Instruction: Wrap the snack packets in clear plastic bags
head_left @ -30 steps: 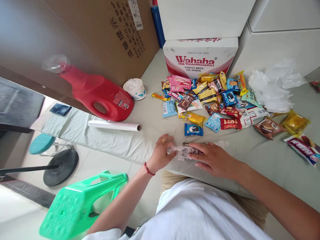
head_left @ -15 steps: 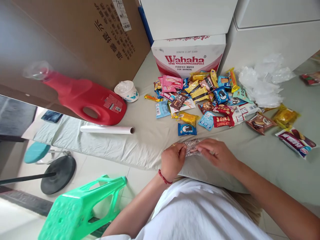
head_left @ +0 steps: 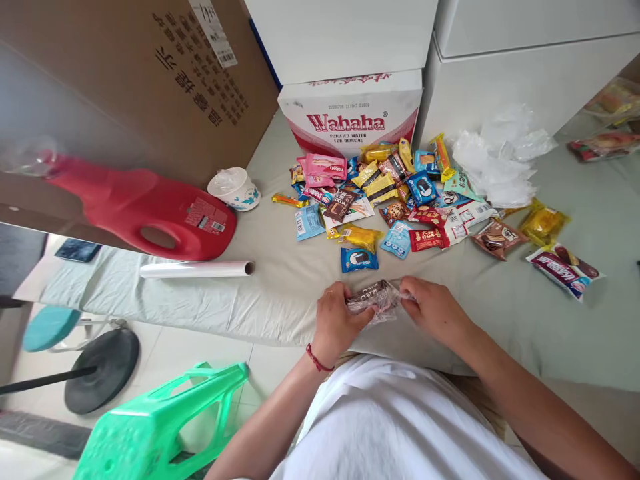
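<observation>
Near the table's front edge, my left hand (head_left: 344, 315) grips a dark brown snack packet (head_left: 374, 295) inside a clear plastic bag (head_left: 383, 317). Its fingers are closed on the packet's left end. My right hand (head_left: 434, 308) pinches the gathered end of the bag at the right, with the plastic pulled taut between the hands. Just beyond them lies a small blue snack packet (head_left: 359, 259). Behind that spreads a heap of colourful wrapped snacks, with a yellow packet (head_left: 358, 237) and a light blue packet (head_left: 397, 239) among the nearest.
A red jug (head_left: 165, 217), a paper cup (head_left: 235, 189) and a white roll (head_left: 197, 269) are at left. The Wahaha carton (head_left: 353, 113) stands behind the snacks. Crumpled clear bags (head_left: 500, 160) lie at right. A green stool (head_left: 150, 427) is on the floor.
My right hand has gone from loose fingers over the packet to pinching the bag's end. The packet's brown printed face shows more now. The view has shifted slightly to the right.
</observation>
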Tool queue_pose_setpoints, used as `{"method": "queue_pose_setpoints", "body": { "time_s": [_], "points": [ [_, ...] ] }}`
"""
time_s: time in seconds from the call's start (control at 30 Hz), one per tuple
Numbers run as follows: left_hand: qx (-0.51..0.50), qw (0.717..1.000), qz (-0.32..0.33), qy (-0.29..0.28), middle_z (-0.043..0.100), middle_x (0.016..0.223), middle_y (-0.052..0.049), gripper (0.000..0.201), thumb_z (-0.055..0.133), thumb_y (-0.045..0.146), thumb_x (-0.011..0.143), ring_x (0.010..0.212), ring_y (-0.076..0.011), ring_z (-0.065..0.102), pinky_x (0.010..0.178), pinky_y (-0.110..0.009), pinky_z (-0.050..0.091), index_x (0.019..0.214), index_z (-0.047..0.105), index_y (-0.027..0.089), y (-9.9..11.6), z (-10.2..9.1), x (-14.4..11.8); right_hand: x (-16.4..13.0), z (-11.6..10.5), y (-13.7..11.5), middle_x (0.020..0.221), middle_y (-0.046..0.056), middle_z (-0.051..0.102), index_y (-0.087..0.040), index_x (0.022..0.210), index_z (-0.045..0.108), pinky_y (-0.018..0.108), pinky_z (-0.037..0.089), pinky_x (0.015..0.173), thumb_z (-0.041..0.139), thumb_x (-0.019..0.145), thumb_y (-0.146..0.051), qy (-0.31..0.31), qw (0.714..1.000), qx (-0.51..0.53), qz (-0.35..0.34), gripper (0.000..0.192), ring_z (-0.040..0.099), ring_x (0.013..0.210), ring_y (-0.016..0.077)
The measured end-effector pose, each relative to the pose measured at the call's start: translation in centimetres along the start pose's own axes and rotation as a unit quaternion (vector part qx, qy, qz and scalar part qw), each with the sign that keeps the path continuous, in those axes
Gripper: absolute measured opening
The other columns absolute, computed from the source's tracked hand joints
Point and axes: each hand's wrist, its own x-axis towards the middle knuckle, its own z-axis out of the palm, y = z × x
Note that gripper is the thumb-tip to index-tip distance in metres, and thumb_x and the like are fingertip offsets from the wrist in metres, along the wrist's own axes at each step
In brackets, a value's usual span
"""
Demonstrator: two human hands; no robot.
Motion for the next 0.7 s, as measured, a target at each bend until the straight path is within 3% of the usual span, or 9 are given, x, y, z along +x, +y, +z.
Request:
{"method": "queue_pose_setpoints", "body": {
  "time_s": [0.07, 0.17, 0.27, 0.33, 0.4, 0.47, 0.53, 0.63, 0.7],
  "points": [
    [-0.001, 1.000, 0.009, 0.028, 0.057, 0.081, 0.001, 0.037, 0.079, 0.032, 0.073, 0.074, -0.0201, 0.058, 0.066, -0.031, 0.044, 0.090, 0.047, 0.024, 1.1, 0.6, -0.6, -0.8, 0.8, -0.5, 0.085, 0.003, 0.066, -0.022, 0.091, 0.063, 0.032, 0.046, 0.073, 0.050, 0.093, -0.017, 0.007, 0.997, 0.083, 0.008, 0.014, 0.061, 0.075, 0.0196],
    [0.075, 0.980, 0.126, 0.137, 0.058, 0.087, -0.005, 0.021, 0.071, 0.022, 0.080, 0.080, -0.0226, 0.058, 0.068, -0.034, 0.042, 0.087, 0.051, 0.023, 2.7, 2.2, -1.7, -1.5, 2.9, -1.4, 0.093, 0.006, 0.071, -0.024, 0.101, 0.067, 0.037, 0.050, 0.083, 0.050, 0.097, -0.029, 0.051, 0.957, 0.284, 0.035, 0.018, 0.066, 0.087, 0.0226],
    [0.118, 0.943, 0.264, 0.165, 0.060, 0.089, -0.009, 0.008, 0.062, 0.016, 0.086, 0.081, -0.0244, 0.055, 0.071, -0.038, 0.039, 0.091, 0.057, 0.021, 3.8, 4.0, -2.6, -1.8, 4.6, -2.2, 0.102, 0.006, 0.073, -0.026, 0.108, 0.069, 0.039, 0.053, 0.090, 0.049, 0.100, -0.052, 0.049, 0.839, 0.536, 0.083, 0.033, 0.067, 0.098, 0.0243],
    [0.069, 0.934, 0.320, 0.141, 0.063, 0.099, -0.011, 0.024, 0.059, 0.013, 0.085, 0.084, -0.0247, 0.055, 0.075, -0.039, 0.040, 0.107, 0.058, 0.020, 3.8, 4.7, -2.9, -2.0, 4.9, -2.5, 0.108, 0.005, 0.073, -0.027, 0.108, 0.070, 0.039, 0.054, 0.092, 0.049, 0.100, -0.059, 0.022, 0.757, 0.646, 0.094, 0.039, 0.066, 0.102, 0.0241],
    [-0.059, 0.931, 0.345, 0.105, 0.061, 0.114, -0.014, 0.044, 0.058, 0.012, 0.080, 0.097, -0.0270, 0.057, 0.082, -0.042, 0.044, 0.122, 0.051, 0.020, 3.4, 5.0, -2.9, -2.1, 4.9, -2.6, 0.113, 0.005, 0.071, -0.026, 0.113, 0.069, 0.038, 0.052, 0.095, 0.050, 0.100, -0.060, -0.004, 0.718, 0.691, 0.085, 0.041, 0.065, 0.106, 0.0233],
    [-0.220, 0.913, 0.337, 0.070, 0.055, 0.122, -0.014, 0.052, 0.059, 0.016, 0.076, 0.111, -0.0289, 0.055, 0.091, -0.045, 0.047, 0.125, 0.046, 0.021, 2.9, 5.0, -2.6, -2.0, 4.8, -2.5, 0.118, 0.005, 0.069, -0.026, 0.121, 0.067, 0.037, 0.051, 0.098, 0.054, 0.099, -0.057, -0.012, 0.729, 0.681, 0.072, 0.040, 0.063, 0.110, 0.0227],
    [-0.339, 0.888, 0.307, 0.042, 0.050, 0.122, -0.013, 0.049, 0.060, 0.019, 0.074, 0.116, -0.0287, 0.052, 0.096, -0.046, 0.048, 0.122, 0.046, 0.023, 2.7, 4.9, -2.4, -1.8, 4.9, -2.4, 0.119, 0.005, 0.068, -0.025, 0.127, 0.064, 0.036, 0.050, 0.098, 0.062, 0.096, -0.054, -0.003, 0.768, 0.637, 0.064, 0.042, 0.062, 0.111, 0.0228],
    [-0.412, 0.873, 0.257, 0.043, 0.048, 0.121, -0.010, 0.040, 0.062, 0.021, 0.078, 0.117, -0.0275, 0.053, 0.099, -0.046, 0.050, 0.117, 0.051, 0.025, 2.8, 4.3, -2.1, -1.6, 4.5, -2.4, 0.115, 0.005, 0.068, -0.022, 0.131, 0.062, 0.037, 0.051, 0.096, 0.068, 0.092, -0.051, 0.006, 0.818, 0.573, 0.050, 0.050, 0.062, 0.106, 0.0226],
    [-0.413, 0.875, 0.238, 0.077, 0.049, 0.121, -0.009, 0.037, 0.065, 0.020, 0.079, 0.115, -0.0269, 0.055, 0.097, -0.046, 0.051, 0.114, 0.054, 0.025, 2.3, 3.4, -1.8, -1.8, 3.1, -1.8, 0.117, 0.007, 0.068, -0.020, 0.136, 0.061, 0.037, 0.052, 0.096, 0.068, 0.092, -0.050, 0.029, 0.848, 0.528, 0.032, 0.053, 0.063, 0.106, 0.0228]
  ]
}}
